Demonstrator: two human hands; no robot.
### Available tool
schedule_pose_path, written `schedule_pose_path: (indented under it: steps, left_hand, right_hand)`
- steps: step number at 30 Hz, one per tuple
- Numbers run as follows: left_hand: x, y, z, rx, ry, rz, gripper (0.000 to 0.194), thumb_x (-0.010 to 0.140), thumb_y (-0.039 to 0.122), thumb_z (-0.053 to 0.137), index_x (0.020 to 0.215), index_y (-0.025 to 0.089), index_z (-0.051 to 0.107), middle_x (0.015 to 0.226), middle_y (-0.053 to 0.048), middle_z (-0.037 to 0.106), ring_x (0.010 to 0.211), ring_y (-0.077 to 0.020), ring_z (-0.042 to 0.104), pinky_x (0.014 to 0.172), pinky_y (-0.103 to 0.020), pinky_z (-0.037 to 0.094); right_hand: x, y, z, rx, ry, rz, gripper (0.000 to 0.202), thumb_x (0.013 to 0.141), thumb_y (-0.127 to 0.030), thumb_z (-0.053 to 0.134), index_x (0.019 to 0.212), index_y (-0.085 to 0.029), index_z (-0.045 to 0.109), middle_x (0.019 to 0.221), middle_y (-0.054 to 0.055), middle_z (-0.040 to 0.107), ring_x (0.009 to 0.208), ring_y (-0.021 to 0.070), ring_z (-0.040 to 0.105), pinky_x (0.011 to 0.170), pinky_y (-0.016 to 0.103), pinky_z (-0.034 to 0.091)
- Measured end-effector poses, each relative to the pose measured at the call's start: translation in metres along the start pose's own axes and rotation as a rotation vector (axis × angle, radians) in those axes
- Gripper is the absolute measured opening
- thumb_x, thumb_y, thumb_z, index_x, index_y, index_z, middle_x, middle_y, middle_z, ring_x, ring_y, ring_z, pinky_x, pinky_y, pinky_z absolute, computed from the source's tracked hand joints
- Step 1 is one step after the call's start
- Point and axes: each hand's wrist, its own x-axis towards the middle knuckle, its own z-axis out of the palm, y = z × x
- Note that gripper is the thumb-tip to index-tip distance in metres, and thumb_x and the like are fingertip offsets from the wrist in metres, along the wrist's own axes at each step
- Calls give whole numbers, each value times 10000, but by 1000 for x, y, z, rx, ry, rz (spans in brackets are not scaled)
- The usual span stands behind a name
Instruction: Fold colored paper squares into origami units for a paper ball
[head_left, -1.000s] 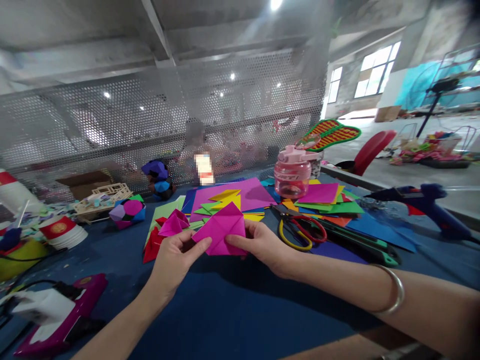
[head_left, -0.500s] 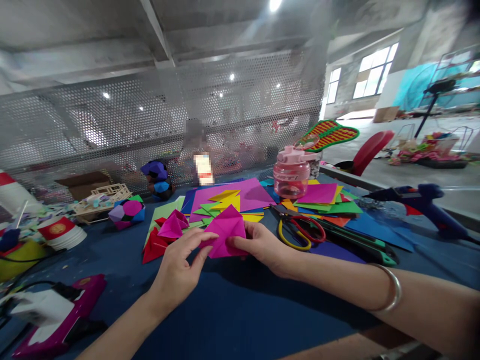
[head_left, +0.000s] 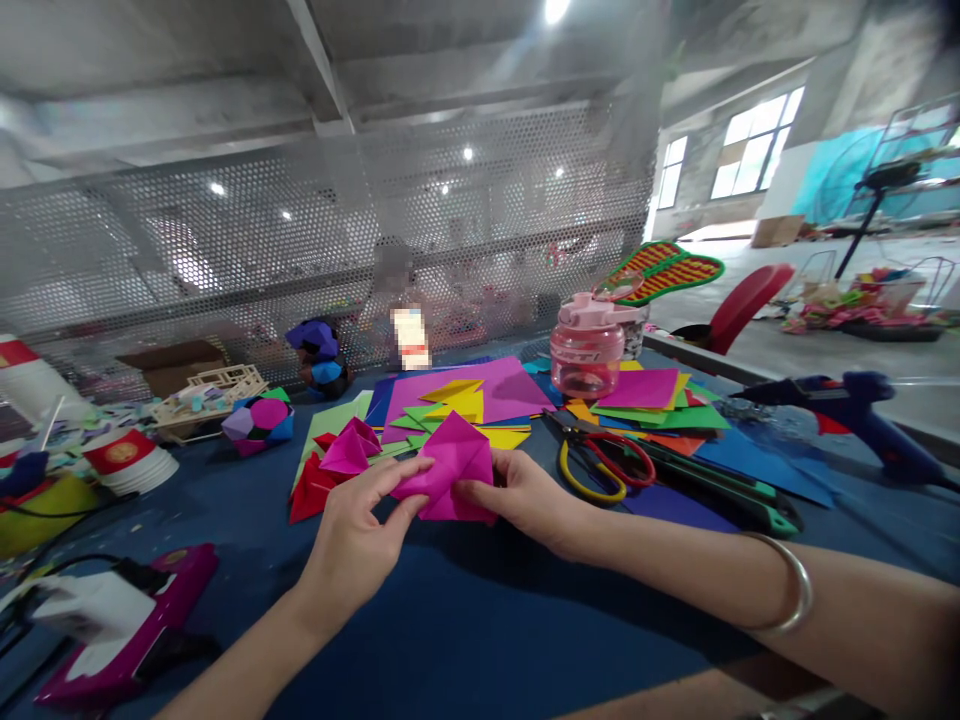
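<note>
A creased sheet of magenta origami paper (head_left: pixel 459 468) is held up above the blue table, between both hands. My left hand (head_left: pixel 367 530) pinches its left flap with thumb and fingertips. My right hand (head_left: pixel 536 500) grips the right side, thumb on the front and the fingers hidden behind. Just beyond my left hand lie a folded magenta paper piece (head_left: pixel 351 447) and red folded pieces (head_left: pixel 316 490). Behind the held paper are yellow folded pieces (head_left: pixel 457 402) and a large purple sheet (head_left: pixel 506 385).
Scissors (head_left: pixel 600 465), a green-black cutter (head_left: pixel 720 490) and coloured paper stacks (head_left: pixel 641 388) lie to the right, with a pink bottle (head_left: pixel 585 350) and a glue gun (head_left: pixel 847 410). Left are a power strip (head_left: pixel 142 640), paper cups (head_left: pixel 131 462) and a paper ball (head_left: pixel 259 422).
The left flap of the magenta paper has opened and bulges out more between my left fingertips. My right hand keeps its grip, and the view has shifted slightly.
</note>
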Motion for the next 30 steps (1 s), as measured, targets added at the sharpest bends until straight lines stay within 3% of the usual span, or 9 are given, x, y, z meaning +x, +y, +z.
schedule_pose_path:
  steps: [5, 12, 20, 24, 30]
  left_hand:
    - [-2, 1, 3, 46, 3, 60, 232, 874, 212, 631, 1082, 260, 722, 1033, -44, 761, 1068, -257, 682, 930, -389, 548]
    - [-1, 2, 1, 96, -24, 81, 333, 900, 231, 614, 1231, 256, 647, 1177, -77, 710, 1091, -256, 670, 899, -371, 562]
    - [-1, 2, 3, 125, -54, 157, 411, 926, 202, 579, 1327, 291, 567, 1231, -63, 677, 1123, -235, 643, 954, -383, 536]
    - [-3, 1, 4, 136, -46, 211, 398, 927, 192, 571, 1315, 277, 572, 1180, -74, 686, 1104, -233, 643, 934, -370, 539]
    - [-4, 2, 4, 141, -31, 278, 384, 925, 163, 566, 1299, 250, 578, 1117, -78, 690, 1036, -211, 653, 893, -319, 539]
  right_hand:
    - [0, 2, 0, 5, 2, -1, 313, 678, -424, 773, 725, -171, 597, 576, -59, 507, 500, 77, 388, 478, 206, 333]
    - [0, 0, 0, 4, -9, -9, 328, 669, -432, 795, 734, -158, 627, 634, -44, 556, 559, 85, 419, 524, 206, 342]
    - [0, 2, 0, 17, -5, -7, 504, 746, -658, 670, 821, -160, 683, 764, 20, 674, 637, 131, 553, 571, 229, 423]
    - [0, 4, -1, 1, 4, -24, 490, 733, -653, 682, 813, -170, 703, 799, 26, 696, 707, 159, 596, 653, 253, 467]
    - [1, 4, -2, -27, 24, -45, 406, 722, -584, 710, 699, -181, 666, 730, 2, 667, 669, 156, 576, 641, 258, 457]
